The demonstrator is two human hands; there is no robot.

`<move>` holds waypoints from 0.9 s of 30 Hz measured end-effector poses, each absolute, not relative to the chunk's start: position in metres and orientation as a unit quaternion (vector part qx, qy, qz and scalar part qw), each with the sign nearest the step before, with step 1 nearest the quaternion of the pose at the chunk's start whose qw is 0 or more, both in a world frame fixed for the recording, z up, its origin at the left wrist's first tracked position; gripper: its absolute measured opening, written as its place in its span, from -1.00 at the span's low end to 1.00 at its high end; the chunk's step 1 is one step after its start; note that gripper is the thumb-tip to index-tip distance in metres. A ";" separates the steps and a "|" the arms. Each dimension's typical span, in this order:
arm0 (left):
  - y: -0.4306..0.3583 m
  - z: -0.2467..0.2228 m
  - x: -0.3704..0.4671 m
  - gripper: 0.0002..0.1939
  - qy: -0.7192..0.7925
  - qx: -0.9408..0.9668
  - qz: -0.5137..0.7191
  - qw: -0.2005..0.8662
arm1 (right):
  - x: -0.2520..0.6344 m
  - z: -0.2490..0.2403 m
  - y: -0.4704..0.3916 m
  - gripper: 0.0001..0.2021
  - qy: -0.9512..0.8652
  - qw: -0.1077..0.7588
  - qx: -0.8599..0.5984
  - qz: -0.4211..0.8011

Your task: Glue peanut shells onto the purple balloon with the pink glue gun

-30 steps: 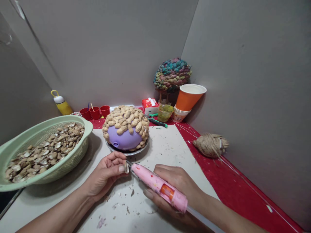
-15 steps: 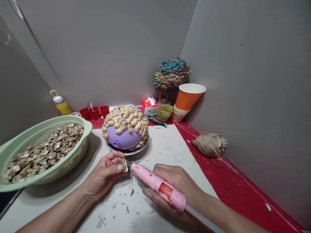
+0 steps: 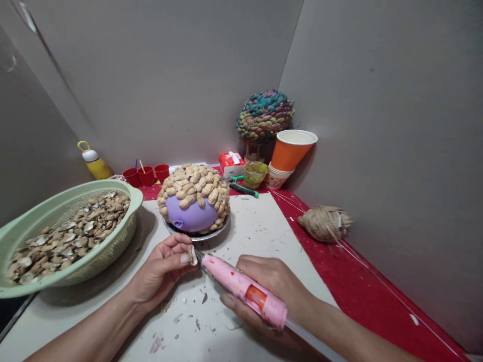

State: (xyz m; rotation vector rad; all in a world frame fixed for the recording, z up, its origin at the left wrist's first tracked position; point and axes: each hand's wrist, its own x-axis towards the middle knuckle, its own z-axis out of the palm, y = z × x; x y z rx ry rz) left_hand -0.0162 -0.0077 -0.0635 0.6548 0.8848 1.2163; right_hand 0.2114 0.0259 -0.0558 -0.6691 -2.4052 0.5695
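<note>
Between its thumb and fingers, my left hand (image 3: 166,266) pinches a peanut shell half (image 3: 193,255), its hollow side turned to the right. My right hand (image 3: 271,286) is wrapped round a pink hot glue gun (image 3: 241,289), whose nozzle tip is at the shell. A clear glue stick (image 3: 311,339) sticks out of the gun's back end. Just beyond my hands, a purple balloon (image 3: 192,213) rests in a shallow metal dish (image 3: 199,236). Peanut shells (image 3: 194,182) cover the balloon's top and sides, while its front is bare purple.
Left stands a green colander (image 3: 132,206) of peanut shells. Along the back are a yellow bottle (image 3: 97,162), red cups (image 3: 146,176), a tissue pack (image 3: 231,163), green-handled pliers (image 3: 243,189), an orange paper cup (image 3: 290,153) and a coloured ball-topped tree (image 3: 264,118). Twine (image 3: 324,222) lies right.
Hardly anything differs. The shell half has turned slightly at the glue gun's nozzle, and both hands keep their grip.
</note>
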 end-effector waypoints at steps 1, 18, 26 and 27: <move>-0.007 -0.063 -0.016 -0.67 0.394 0.293 0.543 0.681 | 0.212 -0.056 0.026 -0.67 -0.898 0.287 -0.255 0.215; -0.009 -0.058 -0.013 -0.64 0.405 0.275 0.564 0.665 | 0.212 -0.053 0.025 -0.70 -0.913 0.265 -0.251 0.183; -0.009 -0.058 -0.013 -0.65 0.401 0.274 0.570 0.663 | 0.212 -0.060 0.025 -0.66 -0.904 0.279 -0.259 0.192; -0.008 -0.058 -0.013 -0.64 0.400 0.273 0.570 0.664 | 0.212 -0.061 0.025 -0.65 -0.904 0.279 -0.261 0.192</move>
